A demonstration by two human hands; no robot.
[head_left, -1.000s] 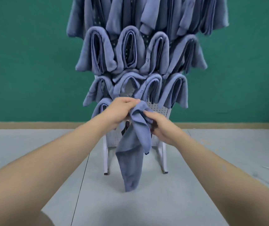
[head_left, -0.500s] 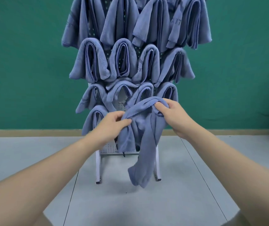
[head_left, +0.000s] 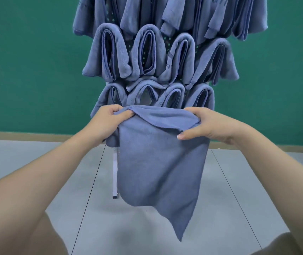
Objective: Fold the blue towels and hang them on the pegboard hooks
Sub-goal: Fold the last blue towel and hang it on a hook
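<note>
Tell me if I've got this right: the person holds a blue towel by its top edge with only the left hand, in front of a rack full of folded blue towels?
Not quite. Both hands hold it: the left hand and the right hand each grip a top corner of the blue towel, as the head view shows. The rest stands: it hangs before the rack of folded towels.

Bright even light, soft shadows, wide-angle edge distortion, slight softness.

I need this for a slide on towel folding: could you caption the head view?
Both hands, left hand and right hand, hold a blue towel spread by its top edge before the towel-laden pegboard rack.
</note>
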